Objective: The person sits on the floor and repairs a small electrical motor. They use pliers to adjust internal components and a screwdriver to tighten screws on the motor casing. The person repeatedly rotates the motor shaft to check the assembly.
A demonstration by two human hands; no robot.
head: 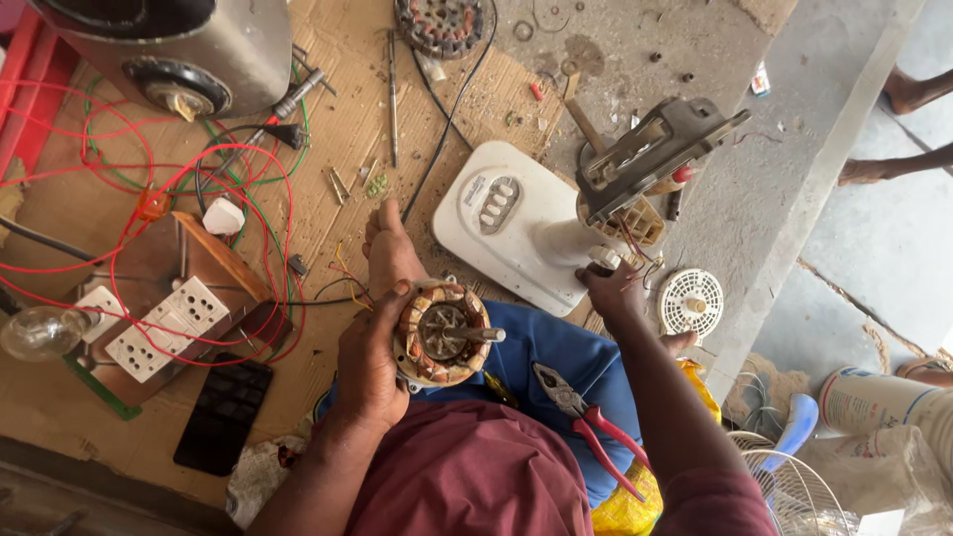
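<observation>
My left hand (367, 362) grips a fan motor (442, 333) with copper windings and a steel shaft pointing right, held over my lap. My right hand (613, 290) reaches out to the neck of a white table-fan base (516, 223), fingers closed around wires near its grey motor housing (650, 149). Red-handled pliers (586, 422) lie on my blue-clad thigh. My bare foot (389, 248) rests on the cardboard just above the motor.
A board with white sockets (164, 328) and red wires sits left, with a bulb (40, 333) and a black phone (223, 412). A steel appliance (184, 50), stator (437, 22), round white fan cap (691, 301), fan grille (794, 491). Another person's feet (898, 129) at right.
</observation>
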